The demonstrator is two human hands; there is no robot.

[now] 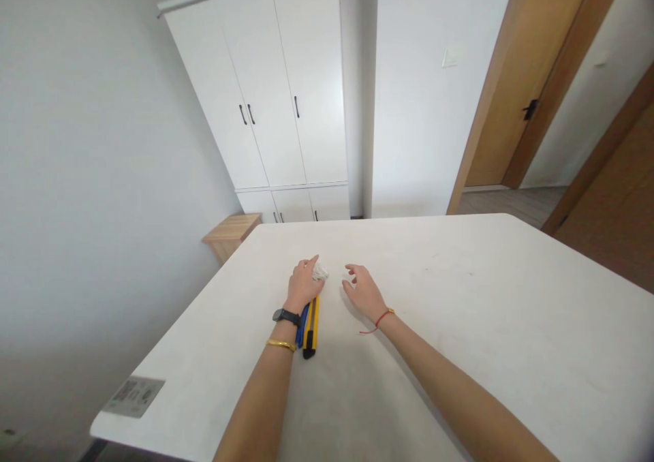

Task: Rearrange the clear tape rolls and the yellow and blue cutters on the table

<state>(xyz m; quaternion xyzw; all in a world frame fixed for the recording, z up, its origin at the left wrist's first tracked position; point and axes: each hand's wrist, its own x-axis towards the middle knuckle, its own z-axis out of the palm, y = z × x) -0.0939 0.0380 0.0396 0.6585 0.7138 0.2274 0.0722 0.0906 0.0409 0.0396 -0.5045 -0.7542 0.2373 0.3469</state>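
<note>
My left hand (304,285), wearing a black watch and a gold bangle, lies low over the white table (434,278). Its thumb and fingers curve around a small crumpled white bundle (320,272), which may be paper or cord; the frame is too coarse to say. Just below that hand is a yellow utility knife (311,322) with a black end. Alongside it, a blue tool (300,336) is partly covered by the left wrist. A short gap to the right, my right hand (365,290), with a red string bracelet, holds nothing, its fingers bent and apart.
A grey printed label (133,397) is stuck on the table's near left corner. Beyond the far edge stand a wooden cabinet (232,230) and a white wardrobe (301,135). A wooden door (526,80) is at the right.
</note>
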